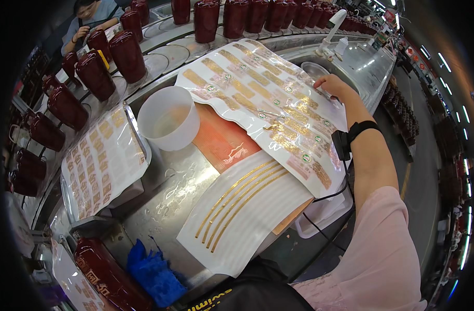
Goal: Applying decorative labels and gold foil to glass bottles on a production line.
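Observation:
My right hand [334,87] is at the far right edge of a large decal sheet [257,85] printed with gold and pink labels, its fingers closed on that edge. The sheet bulges and reflects the light. Under it lie an orange-red sheet [224,137] and a white sheet with thin gold strips [237,207]. A translucent white bowl [169,118] with some liquid stands to the left of the large sheet. My left hand is out of view. A dark red bottle [110,274] with gold lettering lies at the lower left, beside a blue cloth [151,272].
Several dark red bottles [128,57] stand on a curved conveyor [167,56] along the left and back. Another decal sheet [99,163] rests on a metal tray at the left. The steel worktop [164,199] is wet. A white tap [330,33] rises at the back. Another person [94,20] sits across.

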{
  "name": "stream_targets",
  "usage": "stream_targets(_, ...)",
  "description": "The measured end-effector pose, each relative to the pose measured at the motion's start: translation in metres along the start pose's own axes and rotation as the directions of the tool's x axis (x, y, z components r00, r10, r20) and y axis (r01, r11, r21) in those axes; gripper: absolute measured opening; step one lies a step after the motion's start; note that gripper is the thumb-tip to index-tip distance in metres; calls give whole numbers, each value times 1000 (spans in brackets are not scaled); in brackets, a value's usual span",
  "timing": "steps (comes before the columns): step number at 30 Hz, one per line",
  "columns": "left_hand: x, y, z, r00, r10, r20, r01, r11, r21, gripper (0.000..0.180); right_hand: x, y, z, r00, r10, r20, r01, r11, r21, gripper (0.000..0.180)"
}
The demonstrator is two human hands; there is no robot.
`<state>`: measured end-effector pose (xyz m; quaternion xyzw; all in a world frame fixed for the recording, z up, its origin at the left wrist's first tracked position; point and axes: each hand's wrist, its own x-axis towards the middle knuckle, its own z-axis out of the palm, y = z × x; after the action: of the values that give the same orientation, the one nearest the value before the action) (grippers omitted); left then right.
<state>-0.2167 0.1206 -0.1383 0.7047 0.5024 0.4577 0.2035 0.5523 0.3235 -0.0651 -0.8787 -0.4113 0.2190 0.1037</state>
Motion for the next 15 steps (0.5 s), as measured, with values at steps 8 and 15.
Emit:
stream_targets(8, -1, 7, -4, 999, 47, -11, -47, 999, 0, 75, -9, -39, 2, 998, -61, 26, 65, 980, -187, 24)
stream_targets(15, -12, 12, -20, 999, 31, 6, -31, 999, 9, 75, 35, -69, 8, 925, -370, -86, 293, 838, -460, 35)
